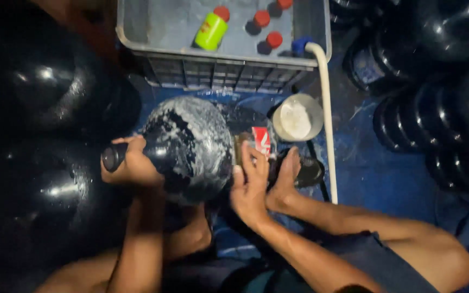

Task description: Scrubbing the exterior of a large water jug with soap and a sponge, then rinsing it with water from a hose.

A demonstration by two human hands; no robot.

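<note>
From here I see the left hand (pixel 132 165) wrapped tight round the neck of the soapy black pot (pixel 188 146), held over the blue floor (pixel 370 173) below the grey crate (pixel 218 68). The right hand (pixel 251 187) presses flat, fingers extended, against the pot's base. Suds make it slick; I judge it could slip and drop.

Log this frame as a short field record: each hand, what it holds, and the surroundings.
left hand: grips the neck of the round black soapy pot
right hand: flat against the pot's bottom
behind: grey plastic crate with a lime-green bottle and red-capped bottles
beside: small white bowl, white hose
around: stacked glossy black pots
</note>
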